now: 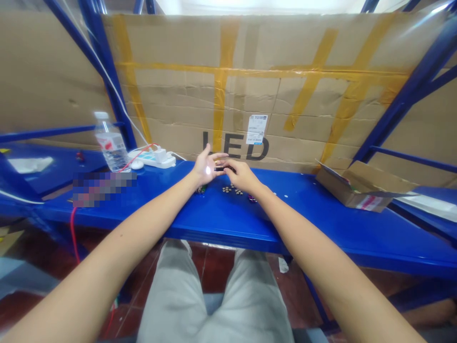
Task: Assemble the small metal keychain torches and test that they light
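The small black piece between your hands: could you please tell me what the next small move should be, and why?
Probably lower the small black piece to a bare patch of the blue table, beside the small round pieces. The right hand pinches it, the left hand lies open, and a bright spot glows on that palm, so it seems to be lit.

The person's arms are bare along all their visible length. The left forearm (117,252) fills the lower left of the frame and the right forearm (321,257) the lower right. The left hand (206,167) and the right hand (240,175), small at the centre of the frame, are bare too. At bottom centre the person wears light grey trousers (214,295) of plain, smooth cloth with soft folds across the thighs.
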### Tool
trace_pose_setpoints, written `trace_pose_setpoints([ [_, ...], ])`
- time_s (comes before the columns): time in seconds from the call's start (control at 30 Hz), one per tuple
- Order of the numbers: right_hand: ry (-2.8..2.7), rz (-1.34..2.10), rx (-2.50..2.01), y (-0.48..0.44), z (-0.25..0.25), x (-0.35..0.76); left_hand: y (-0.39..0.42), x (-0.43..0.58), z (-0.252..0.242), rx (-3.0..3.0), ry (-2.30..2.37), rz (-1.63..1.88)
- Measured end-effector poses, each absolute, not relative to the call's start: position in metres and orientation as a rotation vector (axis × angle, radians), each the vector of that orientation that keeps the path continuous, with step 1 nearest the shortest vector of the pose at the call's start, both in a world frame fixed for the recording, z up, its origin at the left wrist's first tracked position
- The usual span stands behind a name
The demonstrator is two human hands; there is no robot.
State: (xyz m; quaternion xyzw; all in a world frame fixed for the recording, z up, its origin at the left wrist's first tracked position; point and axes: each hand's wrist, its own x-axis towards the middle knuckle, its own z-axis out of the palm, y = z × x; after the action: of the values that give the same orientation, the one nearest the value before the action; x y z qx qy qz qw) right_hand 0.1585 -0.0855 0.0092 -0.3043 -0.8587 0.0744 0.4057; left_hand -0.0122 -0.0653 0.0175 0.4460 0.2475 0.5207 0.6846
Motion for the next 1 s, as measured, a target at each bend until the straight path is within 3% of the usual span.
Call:
trace_pose_setpoints([
  [1.0,-2.203,0.123,-0.800,-0.0860,0.0105,0.1567,-0.0629,-0.0125,0.0148,1.078,0.541,1.136],
])
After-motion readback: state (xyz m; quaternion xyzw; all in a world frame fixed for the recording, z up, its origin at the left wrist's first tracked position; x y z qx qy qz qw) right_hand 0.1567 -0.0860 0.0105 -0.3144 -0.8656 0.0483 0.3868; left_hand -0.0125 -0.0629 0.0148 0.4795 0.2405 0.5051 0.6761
